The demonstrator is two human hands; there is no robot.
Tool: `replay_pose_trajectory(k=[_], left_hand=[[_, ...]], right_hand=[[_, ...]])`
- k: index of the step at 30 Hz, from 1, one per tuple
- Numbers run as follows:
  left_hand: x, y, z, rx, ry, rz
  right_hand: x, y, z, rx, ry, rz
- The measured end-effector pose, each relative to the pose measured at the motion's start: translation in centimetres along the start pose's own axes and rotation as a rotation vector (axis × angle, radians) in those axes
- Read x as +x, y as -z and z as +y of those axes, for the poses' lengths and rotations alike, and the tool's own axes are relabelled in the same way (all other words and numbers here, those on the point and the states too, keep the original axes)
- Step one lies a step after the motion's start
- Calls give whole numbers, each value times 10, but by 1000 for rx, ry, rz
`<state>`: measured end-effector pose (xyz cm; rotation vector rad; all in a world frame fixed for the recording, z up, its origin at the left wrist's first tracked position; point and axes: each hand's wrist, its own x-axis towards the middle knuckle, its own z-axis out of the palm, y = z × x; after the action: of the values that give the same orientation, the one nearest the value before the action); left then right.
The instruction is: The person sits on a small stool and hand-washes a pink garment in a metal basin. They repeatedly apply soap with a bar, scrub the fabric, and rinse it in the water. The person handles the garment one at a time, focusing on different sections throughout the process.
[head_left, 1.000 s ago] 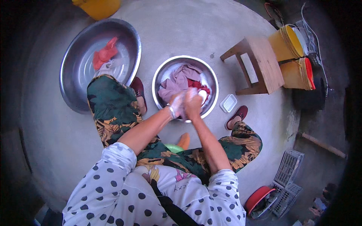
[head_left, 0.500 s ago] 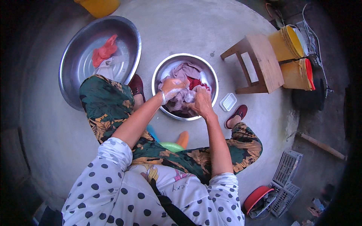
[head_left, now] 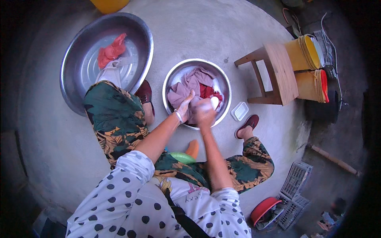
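A steel basin [head_left: 169, 73] on the floor between my feet holds a wet mauve cloth [head_left: 193, 79] and a dark red cloth [head_left: 207, 91]. My left hand [head_left: 184, 108], with a bracelet at the wrist, grips the mauve cloth at the near left of the basin; some of its fingers are hidden. Close beside it, my right hand [head_left: 204, 114] is smeared by motion and closed on a white, rounded bar of soap [head_left: 214, 103], held over the cloths. To the right of the basin lies a white plastic soap dish [head_left: 239, 111].
A larger steel basin [head_left: 68, 63] at the left contains a red plastic bag [head_left: 112, 50] and a whitish cloth. At right stand a wooden stool [head_left: 281, 75] and yellow buckets [head_left: 299, 53]. Grey crates [head_left: 297, 178] and a red bowl [head_left: 264, 210] sit at lower right.
Both hands were bunching the cloth together; now the mauve cloth is spread more loosely. My right hand has moved nearer and left, and a white soap bar shows in it.
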<state>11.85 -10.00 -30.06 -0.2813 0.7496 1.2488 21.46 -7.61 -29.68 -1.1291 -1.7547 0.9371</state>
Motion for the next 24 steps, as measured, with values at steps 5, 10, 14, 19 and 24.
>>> replay_pose_trajectory(k=[5, 10, 14, 19, 24], left_hand=[[23, 15, -29, -135, 113, 9], [104, 92, -56, 415, -226, -173], [66, 64, -48, -14, 63, 90], [44, 31, -8, 639, -201, 239], [41, 28, 38, 1191, -531, 63]], right_hand=[[12, -21, 13, -430, -459, -2], [3, -27, 2, -452, -225, -90], [-14, -30, 61, -418, -488, -22], [24, 2, 44, 136, -555, -262], [24, 29, 36, -442, -92, -748]])
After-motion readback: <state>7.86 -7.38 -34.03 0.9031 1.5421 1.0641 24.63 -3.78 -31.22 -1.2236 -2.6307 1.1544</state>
